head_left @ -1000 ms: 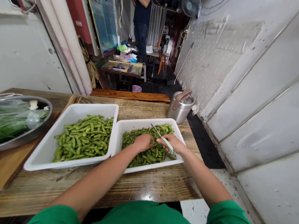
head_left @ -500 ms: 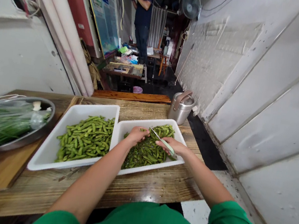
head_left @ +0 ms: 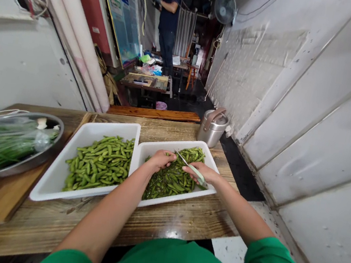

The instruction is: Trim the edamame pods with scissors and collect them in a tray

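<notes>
Hands (head_left: 206, 171) over green pods (head_left: 171, 184), right holding scissors (head_left: 197, 173).

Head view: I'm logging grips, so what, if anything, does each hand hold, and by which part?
The right hand grips the metal-bladed tool by its pale green handle. Whether the left hand pinches anything cannot be told.

Bare wood runs along the near edge of the table (head_left: 169, 128), but the left arm (head_left: 111, 215) goes over it. There is room by the far edge too, behind the right tray (head_left: 155, 148). A metal pot (head_left: 212, 133) blocks the far right corner. A big bowl (head_left: 26, 166) fills the left end. The left tray (head_left: 55, 174) sits too close to the right tray for a hand.
</notes>
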`<state>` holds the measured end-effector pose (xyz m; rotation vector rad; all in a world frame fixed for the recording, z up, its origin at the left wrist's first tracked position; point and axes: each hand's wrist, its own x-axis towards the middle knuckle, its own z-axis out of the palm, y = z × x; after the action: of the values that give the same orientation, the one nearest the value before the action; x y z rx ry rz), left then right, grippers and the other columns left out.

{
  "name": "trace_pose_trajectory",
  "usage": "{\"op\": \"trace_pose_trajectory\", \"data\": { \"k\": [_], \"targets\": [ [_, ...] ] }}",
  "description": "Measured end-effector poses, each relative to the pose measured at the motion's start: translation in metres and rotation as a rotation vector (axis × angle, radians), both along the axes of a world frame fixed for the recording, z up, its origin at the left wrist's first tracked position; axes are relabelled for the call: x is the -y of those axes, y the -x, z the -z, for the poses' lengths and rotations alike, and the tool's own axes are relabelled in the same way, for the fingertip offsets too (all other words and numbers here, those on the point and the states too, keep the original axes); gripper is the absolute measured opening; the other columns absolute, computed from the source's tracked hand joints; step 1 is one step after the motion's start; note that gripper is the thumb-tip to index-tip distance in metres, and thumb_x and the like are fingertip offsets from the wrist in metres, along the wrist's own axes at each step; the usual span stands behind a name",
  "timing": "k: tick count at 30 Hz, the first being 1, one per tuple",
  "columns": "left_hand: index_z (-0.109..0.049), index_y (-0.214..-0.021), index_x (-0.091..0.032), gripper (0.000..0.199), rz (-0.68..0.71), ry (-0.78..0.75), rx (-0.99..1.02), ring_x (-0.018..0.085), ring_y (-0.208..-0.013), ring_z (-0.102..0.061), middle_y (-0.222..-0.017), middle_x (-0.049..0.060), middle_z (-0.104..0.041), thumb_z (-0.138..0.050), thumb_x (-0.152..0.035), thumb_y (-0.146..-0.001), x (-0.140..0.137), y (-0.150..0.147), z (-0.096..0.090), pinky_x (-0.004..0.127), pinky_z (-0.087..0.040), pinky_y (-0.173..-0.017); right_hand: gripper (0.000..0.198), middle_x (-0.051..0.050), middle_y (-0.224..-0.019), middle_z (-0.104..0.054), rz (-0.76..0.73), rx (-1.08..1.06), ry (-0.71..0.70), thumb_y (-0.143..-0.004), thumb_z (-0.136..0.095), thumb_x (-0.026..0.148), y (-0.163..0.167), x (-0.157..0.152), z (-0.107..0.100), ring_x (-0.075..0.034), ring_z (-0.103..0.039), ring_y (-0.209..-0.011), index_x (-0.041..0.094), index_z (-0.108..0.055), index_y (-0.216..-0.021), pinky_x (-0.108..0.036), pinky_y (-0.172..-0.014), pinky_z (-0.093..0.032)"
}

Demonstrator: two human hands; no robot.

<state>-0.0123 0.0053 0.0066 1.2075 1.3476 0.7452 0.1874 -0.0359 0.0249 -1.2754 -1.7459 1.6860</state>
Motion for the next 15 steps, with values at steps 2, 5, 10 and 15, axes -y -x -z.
{"op": "trace_pose_trajectory", "data": {
  "k": [2,5,10,15],
  "targets": [
    [-0.06,-0.079,-0.013,0.035,0.005,0.007,0.003,0.003,-0.034,-0.032,-0.046,-0.005,-0.043,-0.07,-0.038,-0.057,0.001,0.0,0.0,0.017,-0.013,-0.035,0.04,0.007,-0.041,-0.041,0.0,0.008,0.005,-0.065,-0.062,0.049,0.0,0.001,-0.001,-0.004,-0.036,-0.029,0.015,-0.042,-0.06,-0.016,-0.028,-0.03],
    [-0.059,-0.076,-0.013,0.034,0.002,0.034,0.029,0.003,-0.034,-0.032,-0.046,-0.005,-0.043,-0.071,-0.037,-0.055,0.002,-0.001,-0.003,0.017,-0.012,-0.034,0.041,0.008,-0.037,-0.038,0.016,0.019,0.029,-0.065,-0.063,0.049,0.0,0.002,-0.002,-0.004,-0.033,-0.026,0.016,-0.04,-0.058,-0.017,-0.026,-0.028],
    [-0.057,-0.078,-0.012,0.03,-0.008,0.124,0.213,0.001,-0.035,-0.032,-0.049,-0.006,-0.04,-0.071,-0.029,-0.058,0.004,-0.001,-0.011,0.014,-0.011,-0.033,0.041,0.008,-0.035,-0.038,0.041,-0.002,0.015,-0.065,-0.063,0.047,0.002,0.002,-0.002,-0.004,-0.033,-0.025,0.016,-0.039,-0.055,-0.017,-0.025,-0.027],
    [-0.055,-0.074,-0.011,0.017,-0.033,0.203,0.395,0.0,-0.038,-0.037,-0.058,-0.002,-0.048,-0.066,-0.018,-0.063,0.002,0.0,-0.018,0.011,-0.012,-0.031,0.039,0.007,-0.039,-0.043,0.008,-0.02,0.053,-0.067,-0.062,0.048,0.002,0.001,-0.005,-0.005,-0.037,-0.027,0.015,-0.042,-0.058,-0.017,-0.027,-0.032]
  ]
}}
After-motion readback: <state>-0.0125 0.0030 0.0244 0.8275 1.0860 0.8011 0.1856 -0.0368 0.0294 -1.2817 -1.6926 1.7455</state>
